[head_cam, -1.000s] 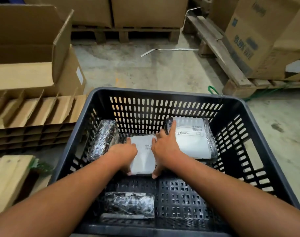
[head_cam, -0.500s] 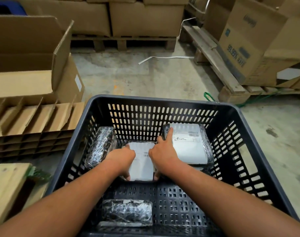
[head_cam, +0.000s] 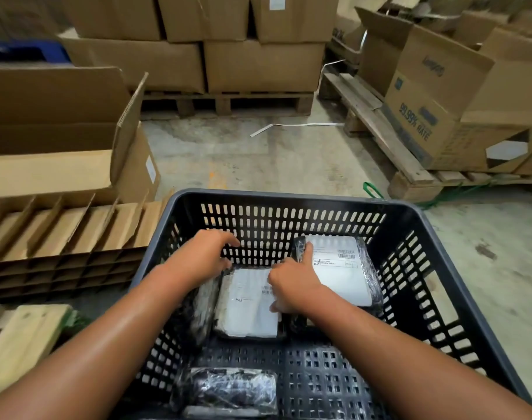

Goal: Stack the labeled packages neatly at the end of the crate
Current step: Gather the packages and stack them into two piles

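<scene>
A dark grey slotted crate [head_cam: 289, 197] stands in front of me. At its far right a labeled package [head_cam: 345, 277] leans, white label up. A second labeled package [head_cam: 248, 303] lies in the middle. My right hand [head_cam: 292, 284] grips that middle package's right edge, its index finger stretched onto the right package's left edge. My left hand [head_cam: 204, 257] is curled over the top of a black film-wrapped package [head_cam: 202, 310], which stands on edge against the middle package's left side. Another wrapped package [head_cam: 228, 389] lies at the near end.
Cardboard dividers [head_cam: 64, 231] and an open carton [head_cam: 61, 140] lie to the crate's left. Stacked cartons on a pallet [head_cam: 228, 104] stand ahead, with more cartons on a pallet [head_cam: 385, 137] to the right. A wooden block [head_cam: 19, 344] sits at the near left on concrete floor.
My left hand has left the middle package and moved to the black wrapped package, which has come away from the left wall toward the middle. My right hand has stayed put.
</scene>
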Motion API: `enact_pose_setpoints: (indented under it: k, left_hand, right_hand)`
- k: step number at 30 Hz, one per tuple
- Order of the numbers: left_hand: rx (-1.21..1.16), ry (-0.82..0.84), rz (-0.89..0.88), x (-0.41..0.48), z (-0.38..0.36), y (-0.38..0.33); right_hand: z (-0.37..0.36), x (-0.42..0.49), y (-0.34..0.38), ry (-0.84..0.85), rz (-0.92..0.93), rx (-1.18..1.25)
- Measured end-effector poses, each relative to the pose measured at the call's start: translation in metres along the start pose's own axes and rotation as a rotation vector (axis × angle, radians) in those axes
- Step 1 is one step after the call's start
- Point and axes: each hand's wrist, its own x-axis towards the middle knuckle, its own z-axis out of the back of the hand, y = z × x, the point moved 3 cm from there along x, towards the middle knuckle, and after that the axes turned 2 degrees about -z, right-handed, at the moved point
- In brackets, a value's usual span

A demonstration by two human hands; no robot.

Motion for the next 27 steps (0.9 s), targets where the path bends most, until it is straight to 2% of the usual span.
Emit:
enact_pose_setpoints:
  k: [2, 4, 6, 9, 11, 14, 17, 20, 25, 27]
  left_hand:
    - [0.102, -0.019, 0.017, 0.000, 0.018, 0.008]
    - [0.173, 0.036, 0.067, -0.001, 0.027, 0.017]
    - [0.175, 0.125, 0.125, -0.003, 0.028, 0.020]
    - [0.187, 0.187, 0.133, -0.005, 0.026, 0.016]
    - [0.173, 0.190, 0.132, -0.004, 0.027, 0.015]
    - [0.118, 0.214, 0.106, -0.004, 0.028, 0.016]
    - [0.094, 0.259, 0.068, -0.004, 0.028, 0.016]
    - [0.085, 0.332, 0.033, -0.003, 0.029, 0.018]
    - [-0.006, 0.286, 0.009, 0.001, 0.036, 0.020]
    - [-0.018, 0.267, 0.012, 0.002, 0.036, 0.018]
  right_hand:
    - [0.003, 0.000, 0.000, -0.052, 0.035, 0.058]
    - [0.008, -0.002, 0.008, -0.129, 0.109, 0.147]
    - [0.008, -0.006, 0.025, -0.189, 0.196, 0.365]
    - [-0.006, -0.015, 0.059, -0.027, 0.269, 0.866]
    - [-0.015, -0.019, 0.079, 0.030, 0.276, 0.967]
    - [-0.021, -0.019, 0.093, -0.038, 0.190, 1.115]
    - [-0.026, -0.018, 0.096, -0.101, 0.123, 1.224]
    - [-0.031, -0.020, 0.094, -0.126, 0.147, 1.327]
    - [-0.033, -0.025, 0.072, -0.266, 0.228, 1.179]
    - [-0.032, -0.028, 0.072, -0.323, 0.276, 1.197]
